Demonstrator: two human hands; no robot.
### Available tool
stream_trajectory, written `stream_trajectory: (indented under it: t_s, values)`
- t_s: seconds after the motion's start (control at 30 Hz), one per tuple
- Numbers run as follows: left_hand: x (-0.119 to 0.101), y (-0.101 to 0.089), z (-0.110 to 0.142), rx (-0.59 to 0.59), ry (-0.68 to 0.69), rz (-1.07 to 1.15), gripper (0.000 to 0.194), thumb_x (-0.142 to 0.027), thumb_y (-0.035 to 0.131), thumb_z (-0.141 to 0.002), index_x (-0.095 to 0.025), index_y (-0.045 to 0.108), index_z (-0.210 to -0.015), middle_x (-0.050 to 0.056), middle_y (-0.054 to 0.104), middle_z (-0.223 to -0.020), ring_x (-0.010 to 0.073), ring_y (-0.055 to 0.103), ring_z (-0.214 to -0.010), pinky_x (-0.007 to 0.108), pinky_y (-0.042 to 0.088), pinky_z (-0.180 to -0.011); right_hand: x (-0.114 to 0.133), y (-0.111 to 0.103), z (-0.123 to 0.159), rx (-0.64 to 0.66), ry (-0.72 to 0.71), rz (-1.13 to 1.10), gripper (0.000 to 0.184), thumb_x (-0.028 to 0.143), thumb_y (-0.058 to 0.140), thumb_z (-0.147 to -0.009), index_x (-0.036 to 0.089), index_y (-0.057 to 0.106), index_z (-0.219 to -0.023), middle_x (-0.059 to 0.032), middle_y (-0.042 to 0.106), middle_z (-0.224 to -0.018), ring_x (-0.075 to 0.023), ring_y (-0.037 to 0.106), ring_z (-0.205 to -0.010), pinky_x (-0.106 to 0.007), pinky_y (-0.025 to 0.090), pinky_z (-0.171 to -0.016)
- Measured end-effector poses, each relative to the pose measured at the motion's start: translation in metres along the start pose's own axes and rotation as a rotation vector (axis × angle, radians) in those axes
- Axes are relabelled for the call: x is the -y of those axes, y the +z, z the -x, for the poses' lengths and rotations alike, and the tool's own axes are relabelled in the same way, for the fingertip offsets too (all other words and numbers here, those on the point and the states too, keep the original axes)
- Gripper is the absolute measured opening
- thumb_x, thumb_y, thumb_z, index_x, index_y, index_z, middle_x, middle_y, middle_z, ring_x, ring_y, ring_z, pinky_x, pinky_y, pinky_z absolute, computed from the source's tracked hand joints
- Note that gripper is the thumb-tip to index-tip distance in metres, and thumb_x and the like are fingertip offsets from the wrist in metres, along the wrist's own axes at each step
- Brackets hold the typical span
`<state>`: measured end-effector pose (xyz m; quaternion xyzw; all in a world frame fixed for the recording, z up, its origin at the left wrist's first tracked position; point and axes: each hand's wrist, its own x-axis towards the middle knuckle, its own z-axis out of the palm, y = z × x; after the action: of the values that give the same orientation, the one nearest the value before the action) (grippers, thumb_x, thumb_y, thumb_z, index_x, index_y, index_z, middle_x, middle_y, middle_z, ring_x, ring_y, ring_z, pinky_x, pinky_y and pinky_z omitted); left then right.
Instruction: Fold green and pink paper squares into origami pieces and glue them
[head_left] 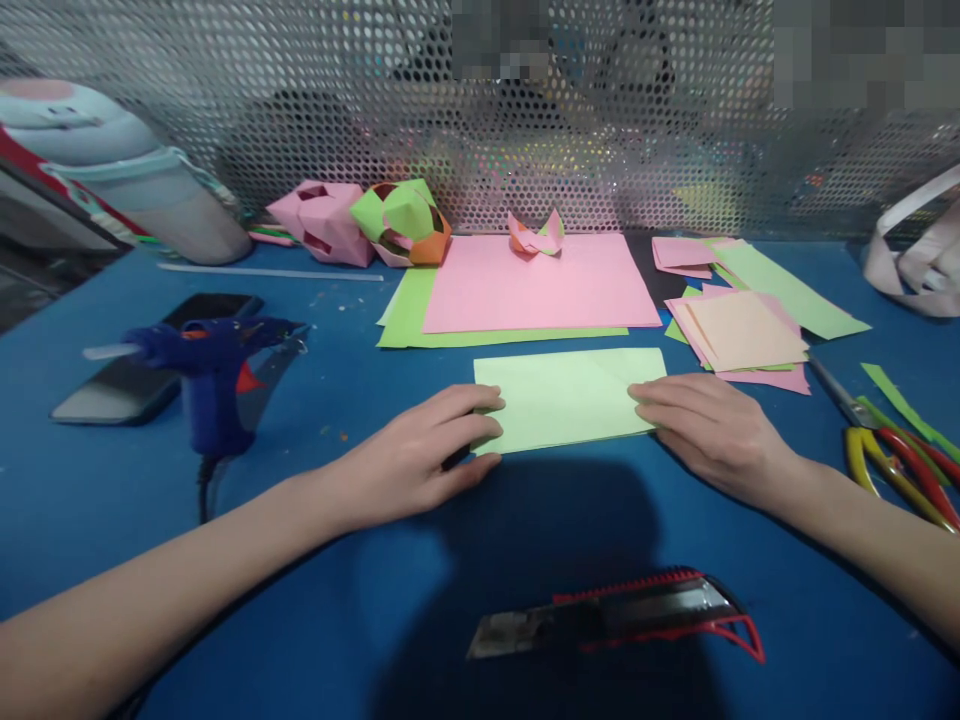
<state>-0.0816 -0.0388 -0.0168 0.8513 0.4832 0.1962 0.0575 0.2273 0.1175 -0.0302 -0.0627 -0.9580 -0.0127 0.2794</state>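
Note:
A pale green sheet of paper (566, 400) lies in front of me, wider than it is deep, and looks folded over. My left hand (431, 440) holds its left edge, fingertips on top and thumb near the lower corner. On the right edge rest the bent fingers of my right hand (712, 425); that thumb is hidden. Nearer to me lies a utility knife (622, 615) with a red and black handle, its blade end pointing left. Just behind the green sheet are a large pink sheet (540, 290) and a brighter green sheet (409, 315) under it.
On the left a blue glue gun (206, 370) stands by a phone (124, 385). Folded paper shapes (326, 220) sit at the back, before a perforated metal panel (375, 110). Cut paper squares (742, 330) and scissors (874, 440) lie on the right.

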Motion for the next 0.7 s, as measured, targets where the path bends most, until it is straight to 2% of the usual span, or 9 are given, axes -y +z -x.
stream_trajectory:
  t_s: [0.2, 0.3, 0.47, 0.6, 0.7]
  values:
    - [-0.002, -0.001, 0.001, 0.032, -0.027, -0.009, 0.013, -0.022, 0.051, -0.093, -0.013, 0.056, -0.102, 0.016, 0.053, -0.123, 0.0244, 0.049, -0.123, 0.041, 0.045, -0.102, 0.001, -0.003, 0.003, 0.001, 0.046, 0.057, 0.032, 0.007, 0.057, -0.083, 0.015, 0.059, -0.114, -0.0122, 0.065, -0.119, -0.0249, 0.06, -0.11, -0.043, 0.051, -0.093]
    - [-0.003, -0.001, 0.0, 0.026, -0.032, -0.012, 0.014, -0.022, 0.05, -0.093, -0.013, 0.058, -0.1, 0.016, 0.054, -0.122, 0.025, 0.05, -0.121, 0.04, 0.046, -0.101, 0.001, -0.005, 0.003, -0.02, 0.057, 0.107, 0.03, 0.007, 0.058, -0.082, 0.015, 0.06, -0.111, -0.0117, 0.067, -0.113, -0.0251, 0.061, -0.106, -0.042, 0.05, -0.089]
    - [-0.003, 0.001, 0.001, 0.006, -0.007, -0.036, 0.013, -0.02, 0.051, -0.092, -0.012, 0.058, -0.099, 0.018, 0.054, -0.122, 0.0264, 0.051, -0.12, 0.041, 0.048, -0.099, -0.002, -0.008, 0.002, -0.023, 0.049, 0.206, 0.024, 0.007, 0.057, -0.085, 0.021, 0.062, -0.103, -0.004, 0.07, -0.108, -0.0207, 0.063, -0.1, -0.038, 0.046, -0.084]
    - [-0.002, 0.002, 0.002, -0.013, 0.012, -0.065, 0.011, -0.017, 0.051, -0.092, -0.013, 0.058, -0.1, 0.017, 0.054, -0.122, 0.0257, 0.051, -0.12, 0.04, 0.049, -0.097, -0.007, -0.007, 0.002, -0.004, 0.093, 0.269, 0.02, 0.008, 0.055, -0.086, 0.021, 0.064, -0.097, -0.0038, 0.07, -0.1, -0.0209, 0.061, -0.093, -0.038, 0.046, -0.079]
    - [-0.002, 0.003, 0.002, -0.018, 0.011, -0.067, 0.011, -0.017, 0.051, -0.092, -0.014, 0.058, -0.1, 0.016, 0.054, -0.122, 0.0254, 0.052, -0.12, 0.04, 0.05, -0.096, -0.009, -0.005, 0.004, 0.016, 0.118, 0.235, 0.023, 0.006, 0.052, -0.086, 0.02, 0.066, -0.098, -0.0055, 0.069, -0.093, -0.0204, 0.06, -0.086, -0.037, 0.048, -0.075]
